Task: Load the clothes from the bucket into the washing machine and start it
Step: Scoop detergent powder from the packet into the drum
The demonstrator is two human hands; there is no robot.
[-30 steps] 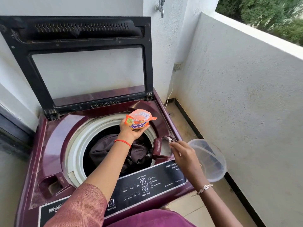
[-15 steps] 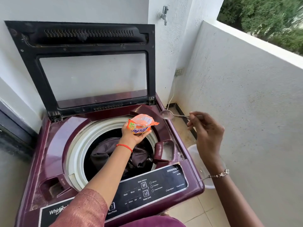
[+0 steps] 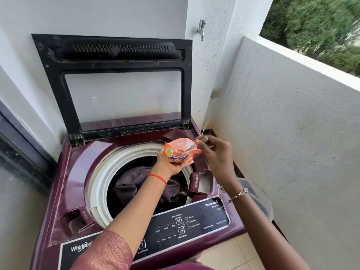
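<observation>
At frame centre my left hand (image 3: 172, 165) grips the orange detergent packet (image 3: 178, 152) above the washing machine (image 3: 78, 172), whose dark clothes (image 3: 132, 182) lie partly hidden behind my forearm. My right hand (image 3: 216, 154) pinches a spoon (image 3: 191, 147), its bowl lost inside the packet

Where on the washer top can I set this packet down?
Bare: the maroon deck left of the white tub ring; the control panel between the forearms. Crowded: right rear, where left hand, packet, spoon and right hand meet.
</observation>
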